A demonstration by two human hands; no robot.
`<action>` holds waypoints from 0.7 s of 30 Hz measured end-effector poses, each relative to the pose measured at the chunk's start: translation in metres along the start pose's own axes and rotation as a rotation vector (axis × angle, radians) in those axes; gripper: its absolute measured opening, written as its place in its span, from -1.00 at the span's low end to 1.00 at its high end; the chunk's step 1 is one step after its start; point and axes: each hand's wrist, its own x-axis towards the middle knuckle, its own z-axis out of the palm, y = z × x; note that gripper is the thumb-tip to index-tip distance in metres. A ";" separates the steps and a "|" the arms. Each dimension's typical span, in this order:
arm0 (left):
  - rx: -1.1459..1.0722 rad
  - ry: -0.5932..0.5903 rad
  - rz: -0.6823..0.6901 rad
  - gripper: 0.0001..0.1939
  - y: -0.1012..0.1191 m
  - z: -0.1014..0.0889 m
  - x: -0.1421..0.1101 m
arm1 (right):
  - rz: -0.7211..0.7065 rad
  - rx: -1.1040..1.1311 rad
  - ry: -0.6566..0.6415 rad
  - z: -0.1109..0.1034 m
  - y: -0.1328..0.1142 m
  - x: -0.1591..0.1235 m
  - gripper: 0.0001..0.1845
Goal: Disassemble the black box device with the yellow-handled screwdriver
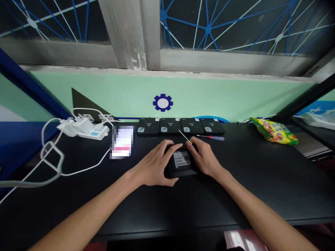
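On the table in front of me lies a black box-shaped device [185, 170] with a white printed label [181, 159] facing up. My left hand [157, 165] grips its left side, thumb at the near edge and fingers over the far edge. My right hand [205, 157] is closed round a screwdriver [184, 136] at the device's right side. The screwdriver's thin metal shaft points up and to the left, and a bit of yellow handle shows between the fingers. Most of that handle is hidden in my palm. A second screwdriver [216, 138], with a clear purplish handle, lies beyond my right hand.
Several flat black boxes [148, 126] stand in a row along the wall. At the left are a pixelated phone-like screen [122, 142], a white power strip [96, 132] and loose white cables [86, 171]. A yellow-green snack bag [274, 131] lies at the right.
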 end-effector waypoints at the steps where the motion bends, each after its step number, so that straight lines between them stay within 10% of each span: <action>1: 0.001 -0.002 -0.002 0.15 0.000 0.000 0.000 | -0.001 0.000 0.000 0.000 0.000 0.000 -0.57; 21: 0.035 -0.012 0.001 0.07 -0.002 0.004 -0.001 | -0.013 -0.020 -0.019 -0.002 -0.001 -0.001 -0.57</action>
